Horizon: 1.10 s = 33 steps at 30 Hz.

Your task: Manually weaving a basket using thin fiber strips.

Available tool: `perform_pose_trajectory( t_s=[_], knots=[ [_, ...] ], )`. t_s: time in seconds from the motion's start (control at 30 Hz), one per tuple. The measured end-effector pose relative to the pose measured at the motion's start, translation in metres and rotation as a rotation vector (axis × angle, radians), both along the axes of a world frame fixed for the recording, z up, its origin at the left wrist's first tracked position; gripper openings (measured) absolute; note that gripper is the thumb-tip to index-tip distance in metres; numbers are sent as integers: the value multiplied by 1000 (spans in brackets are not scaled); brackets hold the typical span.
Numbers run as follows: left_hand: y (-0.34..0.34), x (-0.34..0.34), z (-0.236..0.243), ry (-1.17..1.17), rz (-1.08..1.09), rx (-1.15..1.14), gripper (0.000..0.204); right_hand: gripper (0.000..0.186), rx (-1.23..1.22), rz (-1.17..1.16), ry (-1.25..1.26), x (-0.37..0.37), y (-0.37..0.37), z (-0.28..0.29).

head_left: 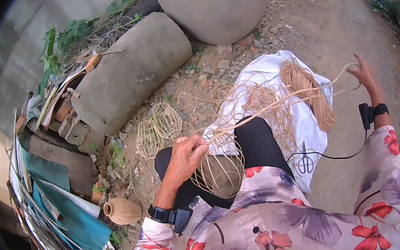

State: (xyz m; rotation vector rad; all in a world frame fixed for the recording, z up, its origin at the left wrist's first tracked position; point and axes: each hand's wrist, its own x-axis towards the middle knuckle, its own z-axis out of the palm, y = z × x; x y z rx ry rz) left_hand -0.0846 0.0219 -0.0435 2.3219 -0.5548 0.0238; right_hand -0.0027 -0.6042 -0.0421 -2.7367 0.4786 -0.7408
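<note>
An open frame of pale bent rods, shaped like a small round basket, rests in my lap. My left hand is closed at its top, pinching jute twine against the rods. From there the twine runs in long strands to my right hand, which is stretched far out to the right with the twine at its fingers. Loose tangled twine lies over a white sack beside my knee. On that sack are a thick skein of twine and scissors.
Two similar rod frames stand on the stony ground to the left. Nearer lies a twine-wrapped vase. Beyond are a concrete cylinder, a round slab and bricks. Teal sheeting and bundled rods lie at far left; a dirt path runs right.
</note>
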Motion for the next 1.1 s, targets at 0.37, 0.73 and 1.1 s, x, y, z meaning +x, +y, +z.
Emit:
perform_pose_trajectory(
  t_s=[0.37, 0.73, 1.1],
  knots=[
    [-10, -1, 2, -93, -91, -9, 11, 37, 383, 1299, 63, -26, 342, -35],
    [-6, 6, -3, -26, -109, -45, 15, 12, 37, 513, -135, -4, 288, -40],
    [-12, 24, -7, 153, -125, -105, 18, 29, 402, 914, -32, -85, 335, -34]
  ],
)
